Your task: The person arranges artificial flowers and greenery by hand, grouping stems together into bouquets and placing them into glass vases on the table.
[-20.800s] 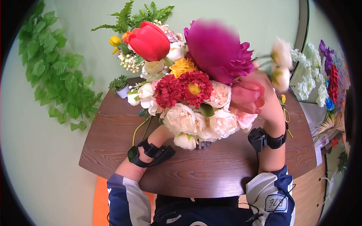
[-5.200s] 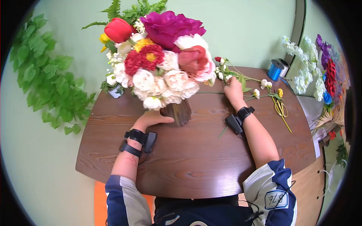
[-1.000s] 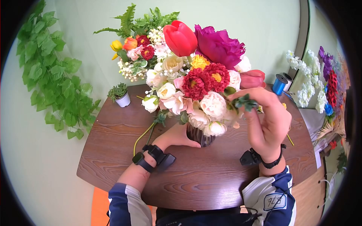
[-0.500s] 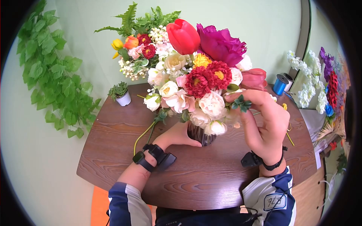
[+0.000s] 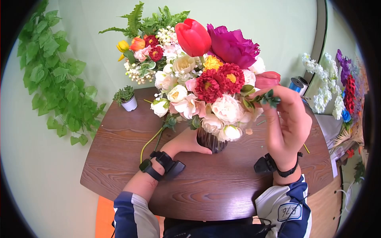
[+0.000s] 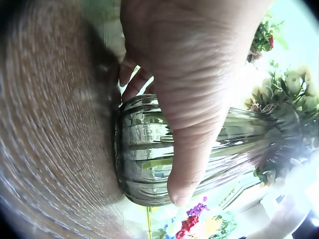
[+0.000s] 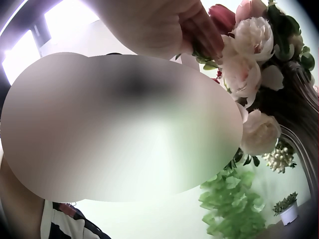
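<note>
A ribbed glass vase (image 5: 214, 142) full of flowers stands on the wooden table (image 5: 198, 194). The left hand (image 5: 184, 143) grips its lower body; in the left wrist view the thumb of that hand (image 6: 187, 109) lies across the glass (image 6: 144, 164). Between thumb and index finger, the right hand (image 5: 287, 127) pinches a dark green leafy sprig (image 5: 270, 99) at the bouquet's right side, beside white peonies (image 5: 228, 108) and a pink tulip (image 5: 268, 79). The right wrist view shows the right hand (image 7: 149, 25) near the pale peonies (image 7: 253, 39); its fingertips are partly hidden.
A small potted succulent (image 5: 129, 104) stands at the table's back left, near a green stem (image 5: 150, 146). Behind the vase is another bouquet with ferns (image 5: 133, 20). A blue ribbon spool (image 5: 295, 85) sits at the back right. Ivy (image 5: 51, 79) hangs on the left wall.
The right hand has moved slightly up and right, with the pinched sprig drawn outward from the blooms. Nearby white peonies have shifted a little. The left hand has kept its hold on the vase.
</note>
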### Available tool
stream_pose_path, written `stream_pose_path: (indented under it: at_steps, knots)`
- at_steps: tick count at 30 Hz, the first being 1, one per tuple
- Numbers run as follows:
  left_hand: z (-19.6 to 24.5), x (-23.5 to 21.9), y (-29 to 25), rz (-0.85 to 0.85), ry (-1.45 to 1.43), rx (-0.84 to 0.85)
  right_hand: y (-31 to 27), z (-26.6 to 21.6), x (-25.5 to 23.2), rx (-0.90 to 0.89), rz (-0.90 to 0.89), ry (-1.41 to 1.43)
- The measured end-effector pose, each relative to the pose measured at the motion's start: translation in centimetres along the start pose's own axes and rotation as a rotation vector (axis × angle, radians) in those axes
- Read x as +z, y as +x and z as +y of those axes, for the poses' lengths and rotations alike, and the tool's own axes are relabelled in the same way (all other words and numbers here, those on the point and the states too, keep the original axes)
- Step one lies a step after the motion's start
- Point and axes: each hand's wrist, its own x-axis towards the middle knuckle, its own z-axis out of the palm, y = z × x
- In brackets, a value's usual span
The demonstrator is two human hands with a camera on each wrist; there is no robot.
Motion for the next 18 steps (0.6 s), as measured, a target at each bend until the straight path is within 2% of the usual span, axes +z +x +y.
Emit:
stream_pose_path:
  at_steps: [2,3,6,9,13,18]
  knots:
    - [-0.35,0.18,0.01,0.022,0.013,0.022,-0.04,-0.02,-0.22,-0.148,-0.067,-0.175]
    - [-0.48,0.22,0.02,0.043,0.027,0.043,0.08,0.06,0.08,-0.187,-0.033,-0.128]
    - [-0.23,0.16,-0.03,0.025,0.001,0.018,-0.04,0.0,0.29,-0.165,0.036,-0.071]
    - [-0.57,0.24,0.04,0.028,0.011,0.014,-0.32,-0.07,0.02,-0.141,0.087,-0.131]
    - [-0.59,0.26,-0.01,0.047,0.032,0.021,-0.1,0.12,0.37,-0.179,0.014,-0.068]
    - [-0.52,0.21,0.01,0.041,0.011,0.037,-0.34,0.14,0.41,-0.201,-0.008,-0.199]
